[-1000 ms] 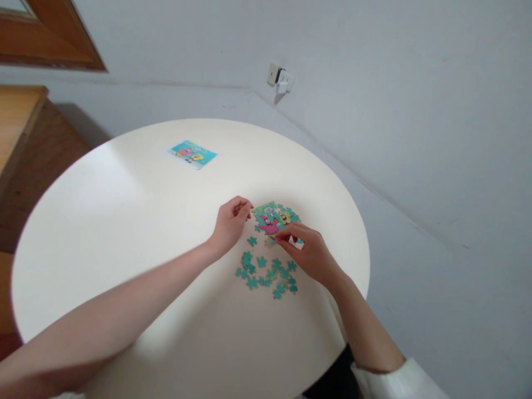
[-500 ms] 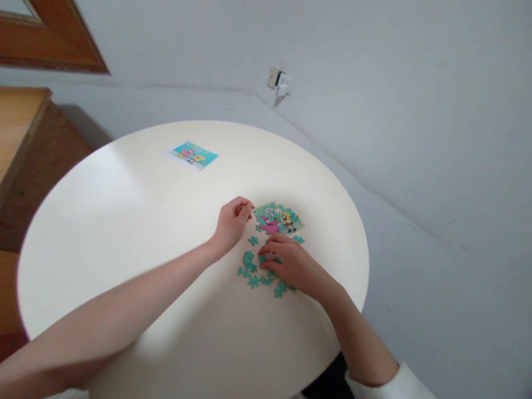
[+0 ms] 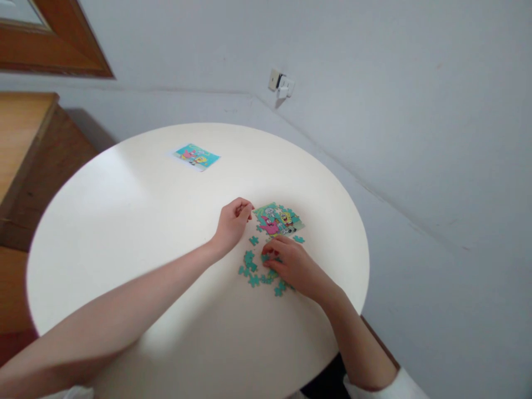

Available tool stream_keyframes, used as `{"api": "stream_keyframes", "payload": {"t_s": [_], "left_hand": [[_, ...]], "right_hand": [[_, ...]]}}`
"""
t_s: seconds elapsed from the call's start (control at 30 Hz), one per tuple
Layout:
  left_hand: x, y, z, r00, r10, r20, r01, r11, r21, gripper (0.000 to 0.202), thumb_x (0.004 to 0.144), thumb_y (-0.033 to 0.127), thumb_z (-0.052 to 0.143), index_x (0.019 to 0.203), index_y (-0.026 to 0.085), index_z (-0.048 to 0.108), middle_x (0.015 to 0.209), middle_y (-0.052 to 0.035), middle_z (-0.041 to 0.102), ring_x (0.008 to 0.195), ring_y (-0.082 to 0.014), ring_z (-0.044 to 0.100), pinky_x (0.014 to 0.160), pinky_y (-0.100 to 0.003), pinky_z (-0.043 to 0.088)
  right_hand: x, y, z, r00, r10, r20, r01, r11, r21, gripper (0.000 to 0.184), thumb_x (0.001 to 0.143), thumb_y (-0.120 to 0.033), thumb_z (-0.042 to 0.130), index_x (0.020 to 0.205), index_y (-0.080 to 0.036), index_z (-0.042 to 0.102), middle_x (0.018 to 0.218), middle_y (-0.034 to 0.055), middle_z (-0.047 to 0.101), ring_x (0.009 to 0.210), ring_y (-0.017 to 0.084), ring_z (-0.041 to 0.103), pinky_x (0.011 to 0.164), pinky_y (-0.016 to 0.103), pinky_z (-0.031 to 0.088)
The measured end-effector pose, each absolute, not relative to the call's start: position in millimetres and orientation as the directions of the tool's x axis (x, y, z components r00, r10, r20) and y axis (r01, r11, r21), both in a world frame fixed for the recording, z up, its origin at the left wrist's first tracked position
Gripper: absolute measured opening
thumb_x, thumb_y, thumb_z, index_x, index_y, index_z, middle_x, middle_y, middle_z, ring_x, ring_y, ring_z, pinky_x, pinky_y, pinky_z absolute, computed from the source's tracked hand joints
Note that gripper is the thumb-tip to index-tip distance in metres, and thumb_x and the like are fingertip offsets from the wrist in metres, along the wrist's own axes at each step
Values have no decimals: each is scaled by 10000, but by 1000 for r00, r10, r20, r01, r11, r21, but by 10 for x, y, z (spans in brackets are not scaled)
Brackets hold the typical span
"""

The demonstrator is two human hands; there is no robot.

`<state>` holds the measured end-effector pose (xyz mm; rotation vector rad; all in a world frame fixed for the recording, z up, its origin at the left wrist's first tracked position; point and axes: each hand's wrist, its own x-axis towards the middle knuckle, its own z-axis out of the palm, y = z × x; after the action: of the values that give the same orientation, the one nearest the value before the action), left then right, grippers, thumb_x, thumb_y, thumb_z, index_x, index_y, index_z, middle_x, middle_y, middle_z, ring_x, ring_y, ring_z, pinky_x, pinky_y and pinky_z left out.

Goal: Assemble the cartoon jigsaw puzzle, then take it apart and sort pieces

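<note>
A partly assembled jigsaw puzzle (image 3: 272, 219), with pink and yellow cartoon figures on teal, lies on the white round table (image 3: 124, 233). At its left edge is my left hand (image 3: 235, 219), fingers curled and pressed together; whatever they hold, if anything, is hidden. My right hand (image 3: 293, 263) reaches over the loose teal puzzle pieces (image 3: 254, 280) just below the assembled part. Its thumb and fingers are bent downward and slightly apart, with teal pieces showing between and under them. The palm covers some of the pieces.
A picture card (image 3: 197, 157) with the same cartoon scene lies toward the back of the table. Behind it, a plug adapter (image 3: 285, 87) sits in a wall socket. At the left stand a wooden cabinet (image 3: 25, 119) and a wood-framed panel (image 3: 62, 44).
My right hand has shifted slightly right over the loose pieces, its fingers a little more curled. The left hand stays at the puzzle's edge. The view has moved slightly.
</note>
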<state>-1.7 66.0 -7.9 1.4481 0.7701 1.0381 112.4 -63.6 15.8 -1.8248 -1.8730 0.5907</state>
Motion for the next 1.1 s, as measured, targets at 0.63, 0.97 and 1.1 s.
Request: {"api": "stream_keyframes", "payload": {"t_s": [0.63,0.97,1.1], "left_hand": [[-233,576,-80,593,785,179,138,-318,938,133,730,287,521,713,159,555,571,41,480,535,-92,424,520,-220,338],[-273,589,-141,670,712,209,170,-421,891,156,757,301,483,745,162,553,596,22,512,551,-108,466,522,-222,376],[-283,586,-133,685,698,207,181,-438,880,153,754,293,491,747,158,561,612,14,530,563,-112,479,529,-224,388]], "right_hand": [[1123,-745,71,129,980,149,804,-15,-595,135,763,-164,655,891,-205,667,870,42,630,824,171,584,754,320,468],[994,-717,129,183,982,46,802,-122,-585,114,722,-123,696,814,-183,669,820,32,622,828,171,571,747,307,444],[1009,-705,117,214,975,60,828,-148,-541,150,707,-153,717,844,-181,662,856,42,634,842,183,573,779,336,439]]}}
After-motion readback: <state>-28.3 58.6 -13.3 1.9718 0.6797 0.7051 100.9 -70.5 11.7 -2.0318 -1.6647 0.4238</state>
